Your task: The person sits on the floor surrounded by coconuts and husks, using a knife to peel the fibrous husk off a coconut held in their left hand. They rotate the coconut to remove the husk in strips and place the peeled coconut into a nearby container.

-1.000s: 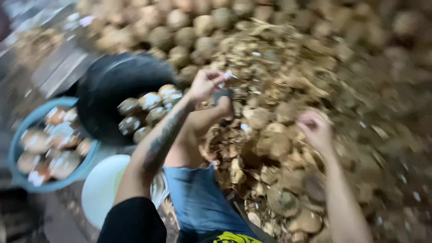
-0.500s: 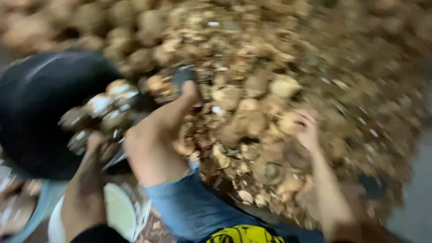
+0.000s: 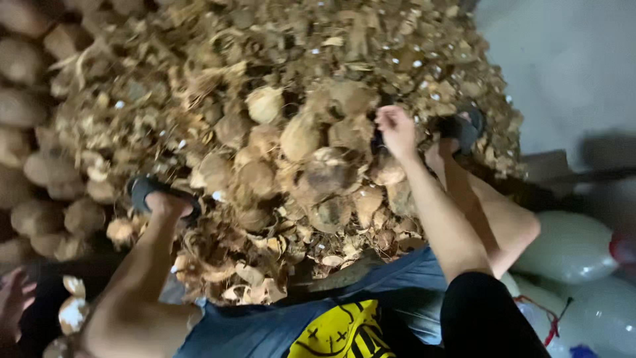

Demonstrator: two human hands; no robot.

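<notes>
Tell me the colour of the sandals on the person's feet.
Black sandals, seen best in the head view, among brown coconut husks.

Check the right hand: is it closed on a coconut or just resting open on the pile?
Cannot tell. The right hand lies knuckles-up on the coconut pile; its fingers are hidden.

One right hand [image 3: 396,130] is reaching into the heap, and part of a left hand [image 3: 14,298] is showing at the near left edge. Two sandals are showing, one on the left [image 3: 154,190] and one on the far right [image 3: 466,130]. Roughly a dozen husked coconuts [image 3: 301,137] are lying together in the middle, and about ten more are lining the left edge [image 3: 46,171]; the husk scraps [image 3: 218,59] are lying too thick to count. Two pale round containers [image 3: 571,246] are sitting near right.
</notes>
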